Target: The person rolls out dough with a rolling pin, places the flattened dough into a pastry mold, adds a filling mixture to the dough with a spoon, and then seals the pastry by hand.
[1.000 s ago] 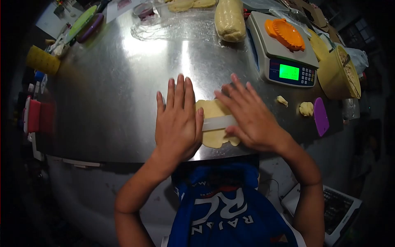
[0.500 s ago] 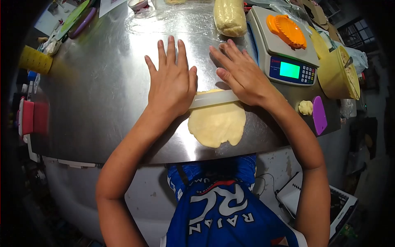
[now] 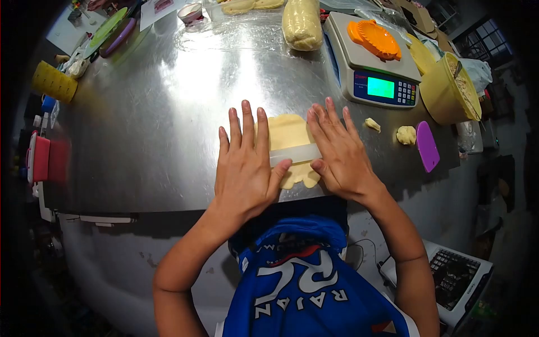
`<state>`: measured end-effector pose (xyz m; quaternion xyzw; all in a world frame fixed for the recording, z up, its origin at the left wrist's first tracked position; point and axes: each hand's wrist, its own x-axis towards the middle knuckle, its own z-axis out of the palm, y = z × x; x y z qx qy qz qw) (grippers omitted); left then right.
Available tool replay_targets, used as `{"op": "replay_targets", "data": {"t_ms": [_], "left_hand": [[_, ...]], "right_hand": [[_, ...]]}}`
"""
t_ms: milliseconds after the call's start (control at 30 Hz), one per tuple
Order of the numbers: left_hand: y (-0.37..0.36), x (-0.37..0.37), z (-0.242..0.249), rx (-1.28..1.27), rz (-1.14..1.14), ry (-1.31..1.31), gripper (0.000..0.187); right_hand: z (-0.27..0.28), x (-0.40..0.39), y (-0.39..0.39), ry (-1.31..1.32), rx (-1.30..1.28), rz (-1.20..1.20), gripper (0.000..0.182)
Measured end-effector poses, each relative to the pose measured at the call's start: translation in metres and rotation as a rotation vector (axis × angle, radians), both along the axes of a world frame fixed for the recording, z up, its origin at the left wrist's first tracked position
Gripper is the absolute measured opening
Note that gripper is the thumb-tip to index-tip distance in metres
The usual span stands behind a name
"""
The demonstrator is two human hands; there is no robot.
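Note:
A flat, pale yellow sheet of dough (image 3: 289, 128) with an uneven edge lies on the steel table near its front edge. Across it rests a white rolling pin (image 3: 295, 155), its ends hidden beneath my palms. My left hand (image 3: 244, 168) presses flat on the left end, fingers stretched forward and thumb toward the dough. On the right end lies my right hand (image 3: 342, 154), also flat with fingers extended. Neither hand wraps round the pin. A small scrap of dough (image 3: 372, 124) sits just right of my right hand.
Right of the hands are a dough lump (image 3: 406, 135), a purple scraper (image 3: 427, 147), a digital scale (image 3: 373, 78) bearing an orange dumpling mould (image 3: 375, 40), and a yellow tub (image 3: 449, 92). A wrapped dough roll (image 3: 302, 25) lies behind. The steel table (image 3: 140, 151) ends close to my body.
Both hands have drawn back toward my body, bringing the rolling pin from the dough's far part to its near part. The far part of the dough and the small scrap now show.

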<state>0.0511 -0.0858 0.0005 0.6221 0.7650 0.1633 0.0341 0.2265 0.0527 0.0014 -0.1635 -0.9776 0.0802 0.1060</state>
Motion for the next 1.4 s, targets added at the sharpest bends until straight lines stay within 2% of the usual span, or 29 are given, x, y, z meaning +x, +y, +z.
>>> {"op": "replay_targets", "data": {"t_ms": [33,100,133,300,333,367,433,500,567,633,700,767,833,900,933,1100,1167,1200,1267,1333,1400], "left_hand": [[-0.002,0.002,0.000,0.007,0.001,0.005,0.082],[-0.013,0.012,-0.001,0.020,-0.012,0.023,0.094],[-0.015,0.015,-0.004,0.018,-0.013,0.065,0.108],[-0.038,0.028,-0.005,0.083,-0.078,0.084,0.116],[-0.040,0.027,-0.007,0.076,-0.091,0.096,0.116],[-0.044,0.027,-0.007,0.060,-0.113,0.107,0.116],[-0.049,0.022,0.003,0.070,-0.155,0.060,0.112],[-0.049,0.008,0.009,0.180,-0.236,-0.363,0.098],[-0.040,-0.014,0.019,0.351,-0.197,-0.435,0.086],[-0.023,-0.031,0.037,0.457,-0.133,-0.406,0.064],[-0.002,-0.039,0.032,0.341,-0.050,-0.306,0.053],[0.020,-0.034,0.019,0.204,-0.071,-0.233,0.049],[0.036,-0.024,0.008,0.180,-0.086,-0.140,0.048],[0.046,-0.016,0.003,0.120,-0.161,0.091,0.043],[0.049,-0.013,0.001,0.162,-0.163,0.095,0.039],[0.053,-0.007,0.012,0.093,-0.115,0.005,0.032],[0.059,-0.011,0.015,0.050,-0.076,-0.006,0.029],[0.063,-0.014,0.016,0.015,-0.054,-0.087,0.025],[0.071,-0.021,0.016,-0.016,-0.023,-0.169,0.022],[0.076,-0.030,0.015,-0.092,-0.007,-0.472,0.022],[0.077,-0.033,0.013,-0.059,-0.074,-0.395,0.020]], "right_hand": [[0.000,0.004,-0.003,0.005,0.007,0.001,0.078],[-0.001,0.014,-0.014,0.032,-0.036,-0.004,0.078],[0.000,0.014,-0.013,0.049,-0.012,0.004,0.078],[-0.002,0.035,-0.041,0.089,-0.049,-0.025,0.076],[-0.007,0.036,-0.044,0.191,0.037,-0.029,0.064],[-0.013,0.039,-0.045,0.213,0.058,-0.042,0.064],[-0.021,0.043,-0.042,0.281,0.035,-0.016,0.046],[-0.017,0.040,-0.036,0.337,0.065,-0.006,0.039],[-0.010,0.046,-0.026,0.391,0.085,0.004,0.032],[0.011,0.074,-0.009,0.546,0.217,-0.067,0.029],[0.024,0.118,0.021,0.658,0.270,-0.213,0.026],[0.024,0.170,0.059,0.659,0.256,-0.465,0.024],[0.023,0.219,0.096,0.562,0.175,-0.617,0.025],[0.009,0.264,0.127,0.485,0.162,-0.648,0.026],[0.002,0.279,0.141,0.410,0.143,-0.670,0.027],[-0.033,0.319,0.191,0.352,0.027,-0.767,0.034],[-0.048,0.323,0.203,0.281,0.190,-0.907,0.044],[-0.027,0.310,0.196,0.155,0.042,-0.977,0.052],[-0.046,0.318,0.203,0.246,0.111,-0.981,0.053],[-0.043,0.310,0.200,0.338,0.186,-0.979,0.053],[-0.037,0.303,0.191,0.568,0.168,-0.918,0.052]]}}
